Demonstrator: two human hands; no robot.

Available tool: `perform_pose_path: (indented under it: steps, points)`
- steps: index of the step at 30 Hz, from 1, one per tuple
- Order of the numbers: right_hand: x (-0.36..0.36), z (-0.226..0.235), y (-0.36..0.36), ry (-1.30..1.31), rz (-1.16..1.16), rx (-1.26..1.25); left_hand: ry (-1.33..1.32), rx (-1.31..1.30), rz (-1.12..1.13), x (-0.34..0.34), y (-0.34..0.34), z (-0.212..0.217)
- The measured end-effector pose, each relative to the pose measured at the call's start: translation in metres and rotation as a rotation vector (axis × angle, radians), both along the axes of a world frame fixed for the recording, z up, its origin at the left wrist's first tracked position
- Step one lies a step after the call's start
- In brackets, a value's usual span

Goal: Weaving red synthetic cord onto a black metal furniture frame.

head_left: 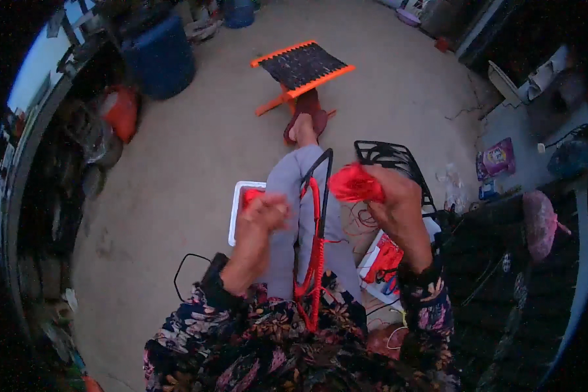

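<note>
My right hand (398, 202) is raised and closed around a bundle of red cord (354, 183). My left hand (262, 215) is closed too, held over my grey-clad leg; whether it pinches a strand of the cord is unclear. Between my hands a black metal frame (320, 196) stands upright on my lap, one of its bars wrapped in red cord (315, 255) down to my floral sleeves. Thin red strands trail below my right hand.
A woven stool with an orange frame (302, 66) stands on the concrete ahead. A white tray (238, 209) lies by my left knee, a black wire rack (392, 160) to the right. A blue barrel (158, 57) is far left; a box with red items (385, 261) sits near my right side.
</note>
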State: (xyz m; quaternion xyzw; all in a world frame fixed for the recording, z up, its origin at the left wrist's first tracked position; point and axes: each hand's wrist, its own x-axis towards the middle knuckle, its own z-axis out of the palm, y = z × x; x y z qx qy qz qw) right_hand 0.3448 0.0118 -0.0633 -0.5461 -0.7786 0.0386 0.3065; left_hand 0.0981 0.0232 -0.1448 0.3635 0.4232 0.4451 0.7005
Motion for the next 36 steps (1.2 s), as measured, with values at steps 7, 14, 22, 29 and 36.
perform_pose_path:
  steps: [7, 14, 22, 29, 36]
  points:
    - [-0.051, 0.023, 0.022, -0.647, 0.126, 0.118, 0.446, 0.791, -0.235, 0.011, 0.021, 0.074]
    - [-0.055, 0.013, 0.039, -0.475, 0.139, 0.242, 0.454, 0.485, -0.346, 0.008, 0.028, 0.078]
    - [-0.043, -0.018, -0.011, 0.383, -0.004, 0.203, -0.107, 0.207, 0.059, -0.024, 0.023, 0.049]
    - [-0.043, -0.110, -0.041, 0.756, -0.083, -0.349, -0.176, -0.168, 0.170, 0.002, -0.016, -0.014]
    - [-0.049, -0.136, -0.046, 0.884, 0.083, -0.495, 0.137, -0.223, -0.214, 0.016, -0.026, -0.020]
